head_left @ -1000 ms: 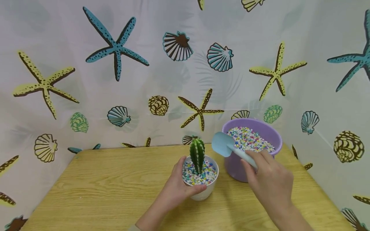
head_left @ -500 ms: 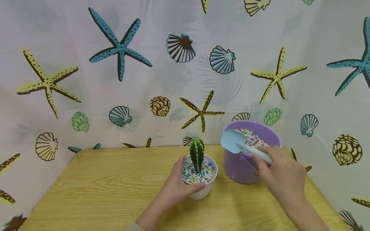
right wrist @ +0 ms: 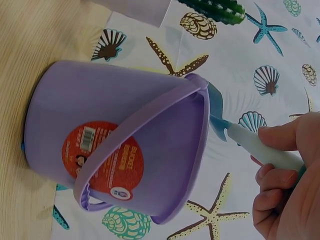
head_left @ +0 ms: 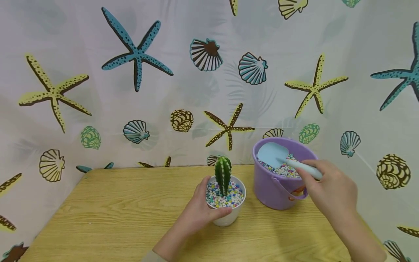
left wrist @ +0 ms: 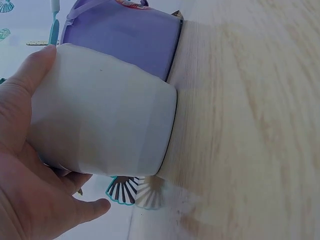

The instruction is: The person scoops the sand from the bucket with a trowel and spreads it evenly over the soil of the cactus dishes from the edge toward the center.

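A white pot (head_left: 226, 220) stands on the table, filled with multicoloured pebbles (head_left: 234, 196) around a green cactus (head_left: 223, 176). My left hand (head_left: 198, 211) grips this pot from its left side, thumb across the front; the left wrist view shows the fingers and thumb around the pot wall (left wrist: 105, 110). My right hand (head_left: 334, 191) holds a light blue toy shovel (head_left: 304, 168) by its handle. The shovel's blade (head_left: 273, 154) is over the pebbles (head_left: 288, 169) in the purple bucket (head_left: 271, 191); whether it touches them I cannot tell. In the right wrist view the fingers curl around the handle (right wrist: 260, 147).
The bucket stands right of the pot, its handle (right wrist: 140, 125) hanging down at the front. A red round label (right wrist: 105, 157) is on its side. Behind the wooden table (head_left: 131, 211) hangs a white cloth (head_left: 157, 91) printed with starfish and shells.
My right hand has moved right with the shovel, bringing the blade from the bucket's left rim to over the pebbles inside. The left hand stays on the pot. The head view has shifted slightly.
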Motion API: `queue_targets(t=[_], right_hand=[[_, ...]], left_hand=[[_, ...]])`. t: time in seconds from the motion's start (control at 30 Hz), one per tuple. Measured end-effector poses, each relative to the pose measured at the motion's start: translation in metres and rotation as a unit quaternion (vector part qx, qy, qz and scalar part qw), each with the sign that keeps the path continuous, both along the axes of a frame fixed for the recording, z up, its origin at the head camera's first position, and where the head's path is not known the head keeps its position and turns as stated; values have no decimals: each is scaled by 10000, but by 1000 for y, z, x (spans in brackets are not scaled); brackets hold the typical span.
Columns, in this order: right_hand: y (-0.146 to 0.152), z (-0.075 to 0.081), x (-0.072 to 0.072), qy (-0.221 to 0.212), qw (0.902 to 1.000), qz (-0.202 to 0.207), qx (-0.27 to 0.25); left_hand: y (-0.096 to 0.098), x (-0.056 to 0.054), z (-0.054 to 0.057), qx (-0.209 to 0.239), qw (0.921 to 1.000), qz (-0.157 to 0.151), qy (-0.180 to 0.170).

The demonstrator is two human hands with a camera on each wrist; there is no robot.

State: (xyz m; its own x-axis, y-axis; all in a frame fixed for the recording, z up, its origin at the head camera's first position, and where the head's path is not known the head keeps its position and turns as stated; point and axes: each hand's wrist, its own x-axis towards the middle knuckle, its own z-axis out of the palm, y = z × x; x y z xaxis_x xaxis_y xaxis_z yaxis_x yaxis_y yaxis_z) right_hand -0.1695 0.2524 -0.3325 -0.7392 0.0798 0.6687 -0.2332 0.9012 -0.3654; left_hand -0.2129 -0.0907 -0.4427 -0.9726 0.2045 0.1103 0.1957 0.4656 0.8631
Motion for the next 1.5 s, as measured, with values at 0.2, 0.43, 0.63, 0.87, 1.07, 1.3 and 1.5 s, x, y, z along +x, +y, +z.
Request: queue_targets(t=[0.2, 0.43, 0.63, 0.87, 1.07, 1.3, 1.5], right_hand=[[14, 4, -5, -260, 9996, -45, 93], [26, 11, -10, -704, 9971, -143, 243], [34, 15, -11, -1008, 9944, -150, 291], [40, 21, -15, -1409, 9898, -25, 226], [46, 23, -21, -1861, 9822, 13, 237], [56, 23, -28, -2170, 9757, 148, 256], [63, 25, -32, -2512, 9671, 300, 257]], left_hand=[[0, -1, 1, 0, 10000, -29, -55], [-1, 0, 1, 53, 10000, -57, 21], [-1, -1, 1, 75, 9999, -97, -16], [-1, -2, 0, 106, 9999, -131, 19], [-1, -2, 0, 124, 9998, -142, 16], [-2, 0, -1, 95, 9999, -119, 10], [-1, 0, -1, 151, 9998, -127, -14]])
